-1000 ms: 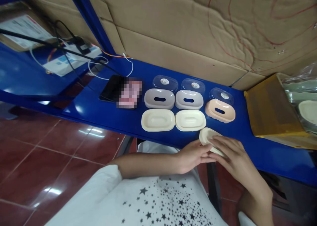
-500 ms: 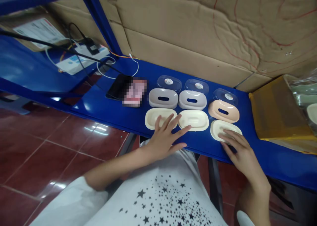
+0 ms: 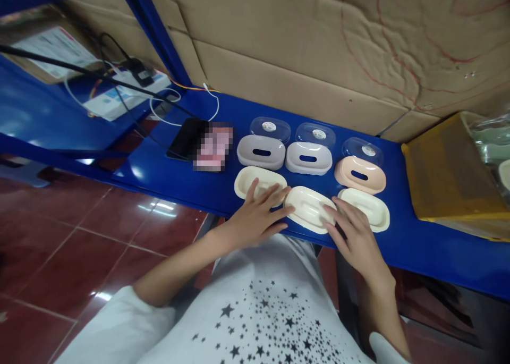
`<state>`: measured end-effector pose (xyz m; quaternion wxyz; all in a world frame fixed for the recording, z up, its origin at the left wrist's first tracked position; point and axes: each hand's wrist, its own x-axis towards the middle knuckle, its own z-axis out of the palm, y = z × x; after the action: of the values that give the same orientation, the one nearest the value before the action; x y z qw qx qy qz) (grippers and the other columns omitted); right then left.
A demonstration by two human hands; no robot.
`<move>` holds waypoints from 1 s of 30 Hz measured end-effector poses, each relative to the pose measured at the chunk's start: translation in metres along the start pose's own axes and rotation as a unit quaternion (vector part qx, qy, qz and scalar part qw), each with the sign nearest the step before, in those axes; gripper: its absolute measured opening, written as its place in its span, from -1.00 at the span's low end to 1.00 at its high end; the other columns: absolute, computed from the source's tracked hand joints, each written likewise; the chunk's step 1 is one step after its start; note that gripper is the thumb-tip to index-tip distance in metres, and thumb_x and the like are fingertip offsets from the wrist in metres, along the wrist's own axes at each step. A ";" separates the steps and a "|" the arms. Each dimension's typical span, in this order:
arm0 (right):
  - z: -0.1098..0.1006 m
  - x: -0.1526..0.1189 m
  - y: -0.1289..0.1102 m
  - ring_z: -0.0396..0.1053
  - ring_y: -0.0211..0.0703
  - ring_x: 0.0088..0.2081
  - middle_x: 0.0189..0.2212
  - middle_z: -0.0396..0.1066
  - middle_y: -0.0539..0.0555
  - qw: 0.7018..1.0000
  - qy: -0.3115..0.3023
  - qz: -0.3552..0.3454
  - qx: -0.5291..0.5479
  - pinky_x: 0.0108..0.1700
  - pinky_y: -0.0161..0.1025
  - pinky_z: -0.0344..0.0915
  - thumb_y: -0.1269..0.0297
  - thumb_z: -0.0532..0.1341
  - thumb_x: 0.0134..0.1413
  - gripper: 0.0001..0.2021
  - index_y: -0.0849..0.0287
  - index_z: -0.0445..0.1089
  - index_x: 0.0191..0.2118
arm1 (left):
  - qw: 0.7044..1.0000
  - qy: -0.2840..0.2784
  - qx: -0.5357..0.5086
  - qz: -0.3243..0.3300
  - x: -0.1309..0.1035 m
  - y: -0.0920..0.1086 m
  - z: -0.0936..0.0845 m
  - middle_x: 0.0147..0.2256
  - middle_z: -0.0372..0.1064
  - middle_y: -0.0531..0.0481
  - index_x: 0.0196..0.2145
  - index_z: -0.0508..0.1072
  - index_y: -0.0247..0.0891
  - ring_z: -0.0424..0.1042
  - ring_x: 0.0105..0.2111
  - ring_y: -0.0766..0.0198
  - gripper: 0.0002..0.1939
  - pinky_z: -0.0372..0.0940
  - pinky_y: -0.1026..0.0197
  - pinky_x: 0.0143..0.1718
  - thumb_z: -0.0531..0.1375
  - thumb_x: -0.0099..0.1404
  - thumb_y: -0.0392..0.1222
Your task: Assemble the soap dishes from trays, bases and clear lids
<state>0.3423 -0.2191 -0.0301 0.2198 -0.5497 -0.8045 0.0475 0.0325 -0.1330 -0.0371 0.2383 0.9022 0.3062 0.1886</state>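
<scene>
Three cream oval soap-dish trays form the near row on a blue tabletop. My left hand [image 3: 255,215], fingers spread, rests over the left tray [image 3: 244,183], with a fingertip also at the left end of the middle tray [image 3: 308,207]. That middle tray sits at a slant, closer to me than its neighbours. At its right end, the extended fingers of my right hand [image 3: 353,234] touch it, thumb by the near edge. Behind that hand, the right tray [image 3: 376,210] is partly covered. Behind these are two grey slotted soap dishes [image 3: 261,162] [image 3: 308,167] and a peach one [image 3: 360,186].
Clear oval lids [image 3: 269,127] with round stickers form the back row. A phone-like device [image 3: 213,146], partly pixelated, lies at left near white cables and a power strip [image 3: 115,95]. A taped cardboard box [image 3: 450,178] stands at right, against a cardboard backing [image 3: 279,45].
My right hand has moved left from the right tray to the middle one. The middle tray has turned and shifted toward me. My left hand has stayed near the left tray.
</scene>
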 end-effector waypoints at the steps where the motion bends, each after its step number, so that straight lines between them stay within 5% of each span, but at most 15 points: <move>1: -0.002 -0.003 0.002 0.36 0.32 0.38 0.41 0.35 0.23 1.000 0.008 0.008 -0.001 0.31 0.41 0.36 0.19 0.19 0.51 -0.47 -0.17 0.23 0.49 | 1.000 0.006 0.000 0.002 0.000 0.000 0.001 0.51 0.17 -0.13 0.30 0.48 0.12 0.16 0.51 -0.21 -0.58 -0.39 -0.56 0.51 0.22 0.54 -0.01; 9: -0.045 0.011 0.050 0.31 0.26 0.43 0.40 0.37 0.16 0.998 0.040 0.037 -0.012 0.42 0.37 0.25 0.20 0.13 0.54 -0.56 -0.15 0.36 0.42 | 0.995 0.042 0.084 0.032 0.020 -0.006 -0.026 0.50 0.19 -0.25 0.40 0.40 0.00 0.22 0.48 -0.14 -0.51 -0.19 -0.38 0.54 0.13 0.59 0.02; 15: -0.046 0.057 0.095 0.15 0.26 0.53 0.50 0.24 0.24 0.998 -0.042 0.021 -0.038 0.46 0.36 0.19 0.01 0.12 0.54 -0.48 -0.01 0.30 0.47 | 0.994 0.015 0.103 -0.031 0.070 -0.021 -0.041 0.58 -0.08 -0.33 0.48 0.29 0.03 -0.06 0.54 -0.53 -0.32 -0.21 -0.77 0.37 0.23 0.50 0.18; 25: -0.037 0.052 0.100 0.32 0.14 0.44 0.43 0.37 0.15 0.997 -0.078 0.020 -0.011 0.45 0.28 0.21 0.00 0.06 0.57 -0.52 -0.09 0.31 0.45 | 0.995 -0.062 0.078 0.014 0.078 -0.029 -0.044 0.57 0.01 -0.24 0.38 0.41 -0.03 0.01 0.55 -0.31 -0.44 -0.15 -0.63 0.46 0.13 0.57 0.21; 30: -0.040 0.044 0.093 0.16 0.26 0.52 0.53 0.18 0.20 0.997 -0.065 0.030 -0.041 0.46 0.31 0.15 -0.09 0.13 0.51 -0.34 -0.12 0.07 0.58 | 0.988 -0.058 0.145 0.021 0.072 -0.017 -0.038 0.60 -0.17 -0.33 0.51 0.21 -0.07 -0.11 0.58 -0.39 -0.11 -0.37 -0.69 0.45 0.19 0.42 0.44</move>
<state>0.4257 -0.1490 -0.0107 0.1432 -0.5782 -0.8012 0.0568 0.0596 -0.0628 -0.0012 0.1185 0.9428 0.2971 0.0942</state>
